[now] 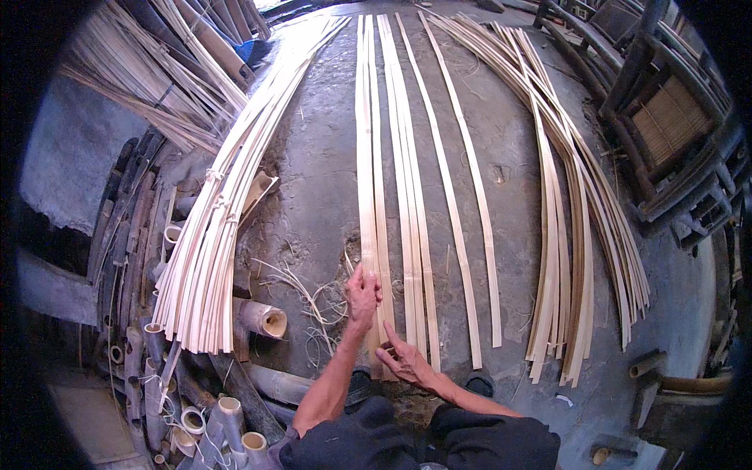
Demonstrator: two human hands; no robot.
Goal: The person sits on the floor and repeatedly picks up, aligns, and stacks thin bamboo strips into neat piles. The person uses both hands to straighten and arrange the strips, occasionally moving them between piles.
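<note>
Several long pale bamboo strips [407,196] lie side by side on the grey floor, running away from me. My left hand [363,296] pinches the near end of the leftmost strip [366,157], fingers closed on its edge. My right hand [403,359] rests just below it, fingers spread and index finger pointing at the near end of the neighbouring strips, holding nothing.
A tied bundle of bamboo strips [211,251] lies on the left, a loose fan of strips [572,235] on the right. Cut bamboo tubes [262,319] and shavings sit near my left arm. Bamboo chair frames [666,125] stand at the far right.
</note>
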